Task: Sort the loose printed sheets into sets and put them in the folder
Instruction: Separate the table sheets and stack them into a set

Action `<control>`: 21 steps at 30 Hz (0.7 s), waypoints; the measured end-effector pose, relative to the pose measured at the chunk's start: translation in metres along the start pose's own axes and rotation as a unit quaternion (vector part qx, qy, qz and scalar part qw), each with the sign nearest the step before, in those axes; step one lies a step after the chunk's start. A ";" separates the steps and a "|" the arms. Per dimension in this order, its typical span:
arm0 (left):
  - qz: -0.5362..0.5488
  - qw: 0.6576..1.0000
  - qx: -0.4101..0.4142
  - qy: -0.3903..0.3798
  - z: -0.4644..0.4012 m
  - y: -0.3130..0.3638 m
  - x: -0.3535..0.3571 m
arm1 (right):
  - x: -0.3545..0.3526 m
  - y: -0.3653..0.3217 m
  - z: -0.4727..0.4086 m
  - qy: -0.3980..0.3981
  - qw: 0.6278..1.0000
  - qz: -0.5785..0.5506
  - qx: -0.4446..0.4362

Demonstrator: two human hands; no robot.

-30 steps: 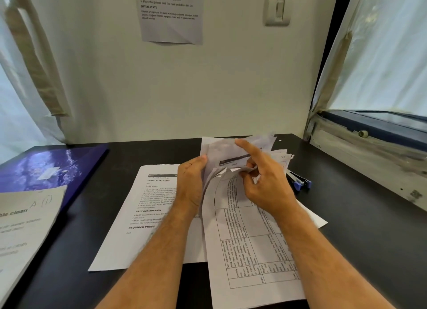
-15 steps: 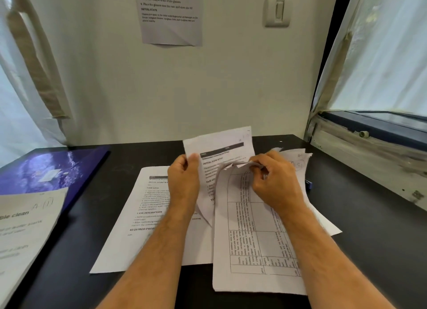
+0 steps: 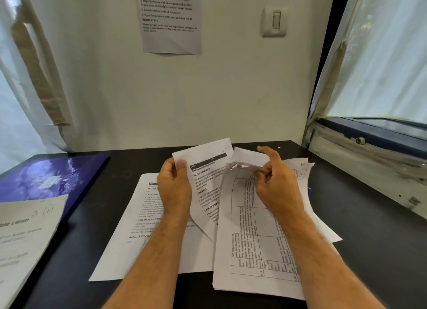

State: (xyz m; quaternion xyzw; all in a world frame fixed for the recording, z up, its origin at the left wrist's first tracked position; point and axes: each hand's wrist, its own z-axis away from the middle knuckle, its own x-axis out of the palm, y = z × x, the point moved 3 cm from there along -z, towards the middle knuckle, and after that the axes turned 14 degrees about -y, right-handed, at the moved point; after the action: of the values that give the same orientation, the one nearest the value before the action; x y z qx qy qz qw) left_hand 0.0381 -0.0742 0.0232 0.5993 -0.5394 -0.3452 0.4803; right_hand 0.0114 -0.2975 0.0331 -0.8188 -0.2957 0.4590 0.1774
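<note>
Left hand (image 3: 173,188): thumb laid on the front of a printed sheet (image 3: 208,181) near its upper left corner, fingers curled behind it, pinching the page. The sheet stands lifted and tilted off the table, a dark header bar and headed text blocks facing the camera, a handwritten circled mark at its top right corner. Its lower edge tapers down to a point between the two forearms.

Right hand (image 3: 276,184): thumb and curled fingers pinch the crumpled top edge of a sheet printed with a table (image 3: 258,244); the index finger (image 3: 265,149) sticks up and forward, apart from the rest. That table sheet tops a stack whose lower end rests on the black table (image 3: 369,216), its left edge overlapping the lifted page. More pages fan out behind the hand to the right, one with a circled pen mark (image 3: 301,173).

Flat under the left forearm lies another printed sheet (image 3: 129,234), text upward.

Far left: a blue folder (image 3: 50,177), closed and flat on the table, well apart from the hands. A page with handwritten "A" and large bold print (image 3: 25,234) overlaps its near edge.

Behind: a pale wall with a taped instruction page (image 3: 169,19), a light switch (image 3: 274,22), white curtains on both sides, and a window frame (image 3: 369,133) at right.
</note>
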 end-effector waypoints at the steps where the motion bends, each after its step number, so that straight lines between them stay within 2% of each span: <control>1: -0.008 1.000 0.017 0.000 0.001 0.004 -0.001 | -0.002 -0.004 0.000 0.004 1.000 -0.004 -0.012; 5: -0.015 0.997 0.080 0.000 0.003 0.026 -0.005 | -0.014 -0.030 -0.007 0.040 0.992 0.044 -0.114; 9: -0.039 0.985 0.171 -0.004 0.001 0.067 -0.010 | -0.026 -0.074 -0.026 0.047 0.982 0.048 -0.178; 15: -0.080 0.939 0.322 -0.087 0.005 0.147 -0.014 | -0.044 -0.149 -0.056 0.046 0.971 0.005 -0.235; 21: -0.097 0.911 0.385 -0.115 0.002 0.201 -0.034 | -0.066 -0.200 -0.076 0.095 0.957 -0.006 -0.275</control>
State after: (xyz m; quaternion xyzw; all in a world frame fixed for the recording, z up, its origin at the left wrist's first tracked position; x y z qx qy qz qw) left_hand -0.0330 -0.0326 0.2092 0.7429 -0.6216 -0.2224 0.1111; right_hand -0.0144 -0.1893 0.2279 -0.8737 -0.3976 0.2792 -0.0245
